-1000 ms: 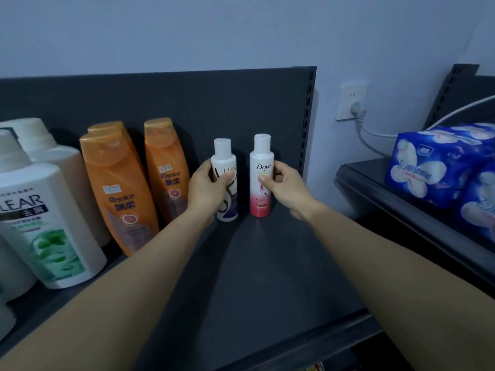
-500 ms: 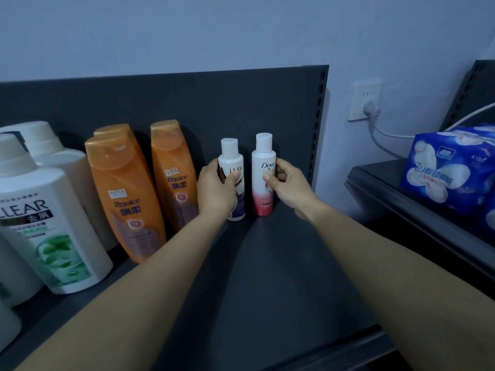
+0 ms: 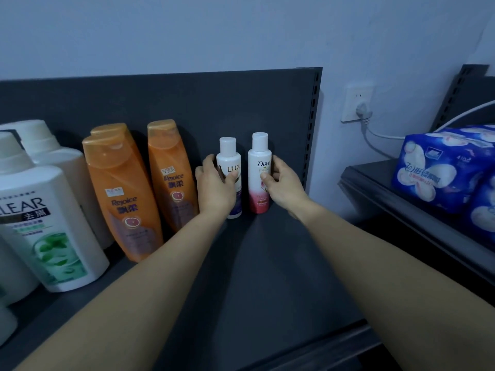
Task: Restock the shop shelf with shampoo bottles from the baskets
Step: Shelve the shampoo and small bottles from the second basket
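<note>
Two small shampoo bottles stand upright, just beside each other, at the back of a dark shelf [image 3: 267, 277], close against its back panel [image 3: 187, 103]. We see the left hand [image 3: 214, 188] curled round the white-and-purple Lux bottle [image 3: 229, 159], thumb across its label. The right hand [image 3: 284, 183] pinches the white-and-pink Dove bottle [image 3: 258, 195], thumb in front and fingers behind. Both bottles look to be resting on the shelf, so we judge this pair as good as placed, with only the letting go to come.

Left of them stand three orange Rejoice bottles [image 3: 123, 194], and farther left large white Clear bottles [image 3: 45, 218], so that side looks stocked. Dark shelf shows in front of the pair and to their right, which we judge is room for more. The baskets are out of view, so we cannot tell how many bottles are left.

We see nothing in the way of the hands. To the right, well apart, a second shelf [image 3: 401, 210] carries blue wrapped packs [image 3: 442, 167], and a plug sits in a wall socket [image 3: 357, 103] between the two shelves.
</note>
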